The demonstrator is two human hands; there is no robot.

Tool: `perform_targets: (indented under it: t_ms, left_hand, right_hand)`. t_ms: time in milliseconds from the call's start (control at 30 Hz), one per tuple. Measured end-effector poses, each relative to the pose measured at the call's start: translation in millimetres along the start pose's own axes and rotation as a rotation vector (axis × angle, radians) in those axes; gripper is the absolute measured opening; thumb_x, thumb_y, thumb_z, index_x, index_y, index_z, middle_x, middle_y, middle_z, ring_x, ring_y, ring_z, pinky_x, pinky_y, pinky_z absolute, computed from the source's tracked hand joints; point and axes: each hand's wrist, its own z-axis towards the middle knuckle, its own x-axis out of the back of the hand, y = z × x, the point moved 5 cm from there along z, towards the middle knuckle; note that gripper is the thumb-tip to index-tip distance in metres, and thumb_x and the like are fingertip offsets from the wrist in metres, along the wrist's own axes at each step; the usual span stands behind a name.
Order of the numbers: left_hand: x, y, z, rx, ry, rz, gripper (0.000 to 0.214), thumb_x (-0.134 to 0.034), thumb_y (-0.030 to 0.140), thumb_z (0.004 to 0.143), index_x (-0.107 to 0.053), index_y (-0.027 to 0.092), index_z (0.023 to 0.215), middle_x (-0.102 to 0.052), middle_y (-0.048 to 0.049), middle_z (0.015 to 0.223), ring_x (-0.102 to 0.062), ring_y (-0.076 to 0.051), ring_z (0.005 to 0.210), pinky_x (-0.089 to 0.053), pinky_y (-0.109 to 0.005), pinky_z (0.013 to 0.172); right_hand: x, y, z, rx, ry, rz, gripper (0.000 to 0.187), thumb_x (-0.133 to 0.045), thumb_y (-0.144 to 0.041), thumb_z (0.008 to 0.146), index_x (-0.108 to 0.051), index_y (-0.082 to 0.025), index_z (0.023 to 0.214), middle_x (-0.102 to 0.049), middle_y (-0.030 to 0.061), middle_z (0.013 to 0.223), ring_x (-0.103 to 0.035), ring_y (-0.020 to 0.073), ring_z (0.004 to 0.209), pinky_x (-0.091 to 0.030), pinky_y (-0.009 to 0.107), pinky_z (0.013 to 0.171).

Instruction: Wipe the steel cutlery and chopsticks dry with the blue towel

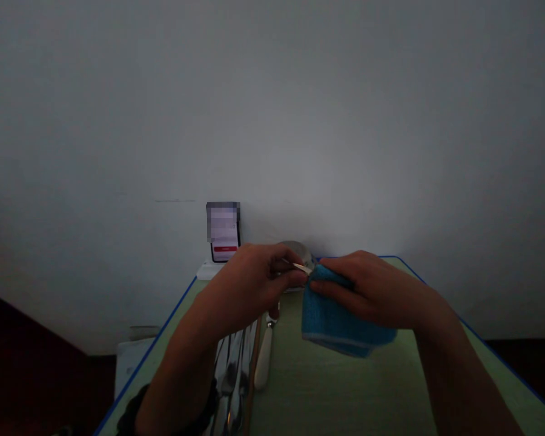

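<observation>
Phone (226, 251) far left, cutlery (229, 381) nearer. Left hand (257, 278) pinches thin utensil (302, 267) between thumb and fingers; its type unclear. Pale handle (264, 357) lies below that hand. Utensil: probably light, stiff, slick; pinch near an end. It sits at left fingertips, pointing into cloth (333, 315). Cloth looks soft, light, floppy; bunch anywhere. Right hand (367, 287) grips its top edge, cloth hanging below.

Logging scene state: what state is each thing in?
Left hand: pinching the metal piece
Right hand: gripping the blue cloth
Metal piece: held, one end at cloth
Blue cloth: hanging below fingers
Phone: upright, screen lit
White-handled utensil: lying down
Cutlery: lying together
Round object: partly hidden, state unclear
</observation>
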Motion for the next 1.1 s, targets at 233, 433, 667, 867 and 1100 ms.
perform_targets:
  t_ms: [233, 433, 667, 867, 1100]
  left_hand:
    - [6.5, -1, 2, -0.035, 0.019, 0.021, 0.021, -0.05, 0.034, 0.081, -0.057, 0.016, 0.087, -0.064, 0.0, 0.07, -0.053, -0.006, 0.043, -0.041, -0.017, 0.044]
    - [14.1, -17, -4, -0.062, 0.032, 0.038, 0.024, -0.05, 0.037, 0.082, -0.055, 0.016, 0.091, -0.062, -0.0015, 0.076, -0.056, -0.011, 0.064, -0.044, -0.02, 0.055]
    - [10.8, -8, -2, -0.023, -0.054, 0.082, 0.023, -0.05, 0.036, 0.081, -0.058, 0.015, 0.084, -0.063, -0.0003, 0.07, -0.056, -0.01, 0.06, -0.042, -0.019, 0.055]
    - [13.4, 4, 1, -0.06, -0.006, 0.135, 0.018, -0.055, 0.032, 0.077, -0.061, 0.016, 0.082, -0.065, 0.0, 0.071, -0.058, -0.011, 0.063, -0.042, -0.02, 0.058]
    - [13.0, -1, 2, -0.09, 0.015, 0.127, 0.022, -0.054, 0.035, 0.078, -0.06, 0.015, 0.084, -0.065, -0.0011, 0.073, -0.059, -0.012, 0.067, -0.041, -0.021, 0.058]
  right_hand:
    - [-2, 3, 3, -0.014, -0.026, 0.094, 0.032, -0.036, -0.043, 0.087, -0.058, -0.019, 0.089, -0.061, 0.0027, 0.074, -0.053, 0.0134, 0.064, -0.036, 0.025, 0.059]
    - [-5, 16, -1, -0.054, -0.059, 0.218, 0.024, -0.043, -0.039, 0.086, -0.058, -0.02, 0.09, -0.062, 0.0008, 0.077, -0.054, 0.012, 0.065, -0.036, 0.023, 0.058]
    - [-3, 10, 1, -0.043, -0.057, 0.162, 0.027, -0.042, -0.04, 0.086, -0.059, -0.019, 0.087, -0.06, 0.0009, 0.069, -0.052, 0.0115, 0.06, -0.034, 0.023, 0.055]
    - [-1, 2, 6, 0.0, -0.077, 0.161, 0.027, -0.04, -0.038, 0.086, -0.059, -0.019, 0.089, -0.059, 0.0006, 0.066, -0.048, 0.0098, 0.055, -0.032, 0.022, 0.053]
    - [-4, 7, 5, -0.038, -0.077, 0.181, 0.029, -0.039, -0.041, 0.086, -0.059, -0.019, 0.087, -0.059, 0.0005, 0.066, -0.05, 0.0105, 0.056, -0.033, 0.022, 0.053]
